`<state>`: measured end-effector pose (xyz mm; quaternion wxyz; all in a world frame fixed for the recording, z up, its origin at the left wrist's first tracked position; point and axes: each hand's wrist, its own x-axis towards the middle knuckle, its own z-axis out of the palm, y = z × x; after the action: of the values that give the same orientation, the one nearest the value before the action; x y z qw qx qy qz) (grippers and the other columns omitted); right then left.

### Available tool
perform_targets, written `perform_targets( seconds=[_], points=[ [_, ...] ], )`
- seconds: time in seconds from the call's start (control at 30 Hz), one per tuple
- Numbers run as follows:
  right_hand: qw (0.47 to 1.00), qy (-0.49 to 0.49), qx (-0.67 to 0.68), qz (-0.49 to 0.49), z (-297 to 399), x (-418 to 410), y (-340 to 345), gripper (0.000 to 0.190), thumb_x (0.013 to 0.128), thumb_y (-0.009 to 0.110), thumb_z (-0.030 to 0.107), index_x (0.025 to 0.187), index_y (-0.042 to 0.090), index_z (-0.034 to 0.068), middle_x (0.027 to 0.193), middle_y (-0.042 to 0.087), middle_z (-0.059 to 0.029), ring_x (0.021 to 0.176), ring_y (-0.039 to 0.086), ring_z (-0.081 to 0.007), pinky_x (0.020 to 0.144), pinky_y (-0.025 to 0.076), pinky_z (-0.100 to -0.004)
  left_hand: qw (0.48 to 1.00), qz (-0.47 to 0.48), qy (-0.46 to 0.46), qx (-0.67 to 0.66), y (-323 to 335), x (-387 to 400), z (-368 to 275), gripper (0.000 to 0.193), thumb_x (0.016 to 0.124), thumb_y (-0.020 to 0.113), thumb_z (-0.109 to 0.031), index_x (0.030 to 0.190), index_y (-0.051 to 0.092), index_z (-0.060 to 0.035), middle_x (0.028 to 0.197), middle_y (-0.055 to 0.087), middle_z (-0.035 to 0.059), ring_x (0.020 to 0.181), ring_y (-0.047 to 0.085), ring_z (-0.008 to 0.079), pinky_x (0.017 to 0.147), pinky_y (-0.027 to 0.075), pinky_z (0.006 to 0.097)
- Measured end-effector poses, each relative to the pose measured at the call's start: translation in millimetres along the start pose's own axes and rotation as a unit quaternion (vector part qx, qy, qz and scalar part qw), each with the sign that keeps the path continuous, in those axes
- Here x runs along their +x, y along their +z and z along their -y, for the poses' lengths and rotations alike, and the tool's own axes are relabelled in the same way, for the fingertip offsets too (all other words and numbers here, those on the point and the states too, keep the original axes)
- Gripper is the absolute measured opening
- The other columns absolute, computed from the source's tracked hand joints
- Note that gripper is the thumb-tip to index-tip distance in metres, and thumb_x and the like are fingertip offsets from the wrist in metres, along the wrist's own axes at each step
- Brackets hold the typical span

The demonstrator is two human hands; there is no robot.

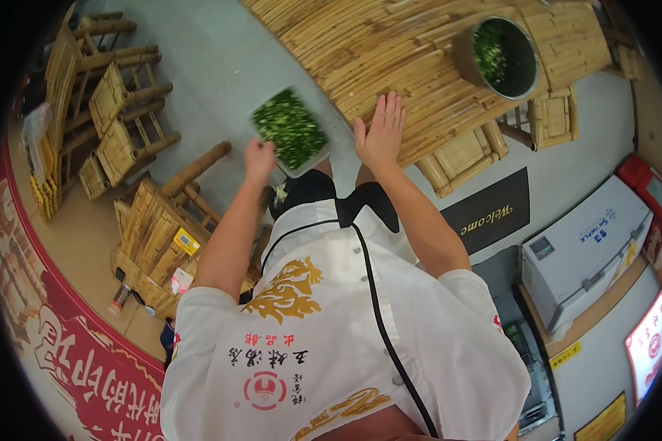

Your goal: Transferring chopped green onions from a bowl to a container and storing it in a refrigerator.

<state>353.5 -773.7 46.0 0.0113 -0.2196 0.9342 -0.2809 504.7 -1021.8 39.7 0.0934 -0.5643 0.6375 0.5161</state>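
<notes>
My left hand [260,161] grips the near edge of a clear plastic tub [312,163], slightly blurred. Chopped greens [289,128], probably scallions, fill the tub, which is held over the floor beside the bamboo table [375,44]. Flat on the table's near corner rests my right hand [382,135], palm down, holding nothing, its thumb spread from the fingers. Farther right on the tabletop stands a deep metal pot [521,66] with more chopped greens [491,52] inside; its wall hides part of them.
Bamboo stools [463,154] stand against the table's right side. To my left are bamboo chairs [110,143] and a small bamboo table [149,237] with items on it. A dark doormat [488,209] and a white chest freezer [590,242] lie to the right.
</notes>
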Motion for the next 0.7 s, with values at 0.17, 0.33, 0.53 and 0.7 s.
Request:
perform_targets(
  seconds=[0.17, 0.33, 0.53, 0.7],
  points=[
    [0.993, -0.083, 0.078, 0.013, 36.9, 13.7, 22.0, 0.063, 0.089, 0.063, 0.028, 0.136, 0.042, -0.008, 0.146, 0.038, -0.0285, 0.137, 0.034, -0.0454, 0.113, 0.024, -0.0563, 0.997, 0.039, 0.052, 0.031, 49.4, 13.8, 16.2, 0.014, 0.085, 0.058, -0.011, 0.093, 0.056, -0.0002, 0.079, 0.059, 0.0098, 0.065, 0.058, 0.0186, 0.058, 0.049, 0.0364],
    [0.963, -0.214, 0.156, 0.054, 49.1, 43.6, 27.5, 0.058, 0.086, 0.067, 0.024, 0.131, 0.047, -0.006, 0.142, 0.043, -0.0261, 0.133, 0.039, -0.0448, 0.111, 0.028, -0.0566, 0.996, 0.084, 0.009, -0.04, 53.1, 5.7, 3.8, 0.016, 0.086, 0.057, -0.009, 0.1, 0.058, -0.0003, 0.091, 0.06, 0.0073, 0.074, 0.061, 0.0166, 0.062, 0.055, 0.0346],
    [0.992, -0.099, -0.069, -0.029, 40.8, 83.8, 19.8, 0.059, 0.088, 0.063, 0.032, 0.132, 0.049, -0.004, 0.145, 0.042, -0.024, 0.136, 0.038, -0.0424, 0.112, 0.027, -0.0562, 0.996, 0.059, 0.022, -0.065, 41.8, 4.0, -14.3, 0.014, 0.085, 0.058, -0.01, 0.097, 0.057, -0.0015, 0.084, 0.055, 0.0043, 0.072, 0.059, 0.015, 0.061, 0.053, 0.0318],
    [0.966, -0.233, 0.084, 0.07, 57.8, 93.0, 36.9, 0.058, 0.089, 0.062, 0.035, 0.13, 0.051, -0.004, 0.144, 0.042, -0.0256, 0.136, 0.038, -0.0425, 0.112, 0.029, -0.0539, 0.994, 0.031, 0.039, -0.097, 27.1, 5.7, -17.6, 0.011, 0.085, 0.059, -0.011, 0.085, 0.051, -0.0028, 0.074, 0.052, 0.0051, 0.065, 0.055, 0.0157, 0.059, 0.049, 0.0333]
  ],
)
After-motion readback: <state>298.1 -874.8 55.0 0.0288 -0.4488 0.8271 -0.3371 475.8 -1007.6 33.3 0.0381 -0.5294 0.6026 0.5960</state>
